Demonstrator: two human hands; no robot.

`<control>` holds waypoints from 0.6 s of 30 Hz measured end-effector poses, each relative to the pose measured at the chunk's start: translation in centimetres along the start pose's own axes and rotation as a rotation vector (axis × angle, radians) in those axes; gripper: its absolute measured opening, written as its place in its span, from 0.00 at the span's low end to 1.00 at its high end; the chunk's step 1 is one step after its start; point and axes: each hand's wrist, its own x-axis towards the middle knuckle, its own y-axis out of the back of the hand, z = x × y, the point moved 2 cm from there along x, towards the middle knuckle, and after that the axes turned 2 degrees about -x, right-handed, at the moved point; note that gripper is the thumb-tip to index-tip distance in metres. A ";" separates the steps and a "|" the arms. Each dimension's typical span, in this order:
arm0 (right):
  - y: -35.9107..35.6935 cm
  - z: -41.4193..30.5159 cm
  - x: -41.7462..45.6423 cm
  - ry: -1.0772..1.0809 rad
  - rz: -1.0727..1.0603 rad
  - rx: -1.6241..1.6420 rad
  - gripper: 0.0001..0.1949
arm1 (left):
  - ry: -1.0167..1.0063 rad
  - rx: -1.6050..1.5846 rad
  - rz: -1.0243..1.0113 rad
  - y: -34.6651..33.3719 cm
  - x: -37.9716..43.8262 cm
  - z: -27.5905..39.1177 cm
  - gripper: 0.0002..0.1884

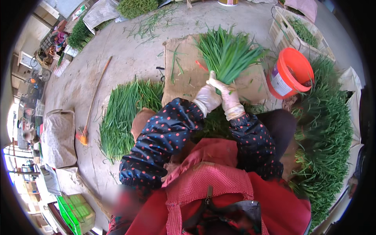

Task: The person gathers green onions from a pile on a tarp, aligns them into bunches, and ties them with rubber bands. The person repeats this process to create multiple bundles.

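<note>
Both my hands wear whitish gloves and meet at the base of a bunch of long green leaves (227,54), perhaps garlic chives, above a burlap mat (183,67). My right hand (229,95) is closed round the stems. Against it, at the wrist end of the bunch, is my left hand (209,95); its fingers are partly hidden, and whether it grips cannot be told. A red strip (201,65) lies by the leaves on the left. Loose leaves (174,64) are scattered on the mat.
Leafy bundles (126,117) lie left of the mat; a larger pile (326,138) is at right. Near the mat's right edge stands an orange bucket (277,77), with a plastic crate (326,53) beyond. A broom (95,100) lies on the floor. One person (60,38) is far left.
</note>
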 end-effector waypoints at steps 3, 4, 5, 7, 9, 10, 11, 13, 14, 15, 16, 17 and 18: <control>3.4 -1.5 4.7 0.029 0.159 -0.142 0.13 | 0.278 0.347 -0.227 2.3 2.2 8.0 0.51; 4.0 -2.6 6.5 -0.013 0.161 -0.223 0.13 | 0.359 0.487 -0.339 4.0 2.6 10.7 0.52; 4.2 -4.0 8.6 -0.055 0.158 -0.306 0.12 | 0.294 0.408 -0.362 6.0 3.4 8.2 0.51; 4.8 -6.0 12.9 0.096 0.127 -0.503 0.11 | 0.386 0.092 -0.199 11.6 3.1 7.0 0.45; 8.4 -3.4 18.5 0.304 0.217 -0.685 0.13 | 0.280 -0.010 -0.001 17.4 2.4 3.9 0.40; 9.3 -2.6 20.5 0.175 0.164 -0.950 0.25 | 0.289 0.049 0.112 21.7 1.0 0.1 0.37; 8.8 -0.8 21.5 0.108 0.197 -1.134 0.31 | 0.260 -0.236 0.341 24.2 -1.9 -0.1 0.31; 7.5 3.0 21.8 -0.018 0.237 -1.534 0.46 | 0.323 -0.263 0.631 30.7 -9.9 -7.4 0.21; 9.6 5.4 22.1 -0.065 0.089 -1.670 0.58 | 0.507 -0.148 0.755 31.2 -12.9 -7.9 0.21; 10.6 8.0 22.1 -0.066 0.084 -1.846 0.56 | 0.538 -0.195 0.939 31.8 -17.0 -10.0 0.16; 10.8 9.1 22.2 0.024 0.118 -1.912 0.55 | 0.656 -0.175 0.987 32.1 -21.1 -11.9 0.14; 10.6 9.0 22.3 0.033 0.114 -1.976 0.54 | 0.767 -0.157 1.023 32.1 -24.9 -13.5 0.11; 9.5 8.3 22.2 -0.070 0.092 -2.019 0.53 | 0.820 -0.108 1.062 31.8 -28.7 -15.2 0.10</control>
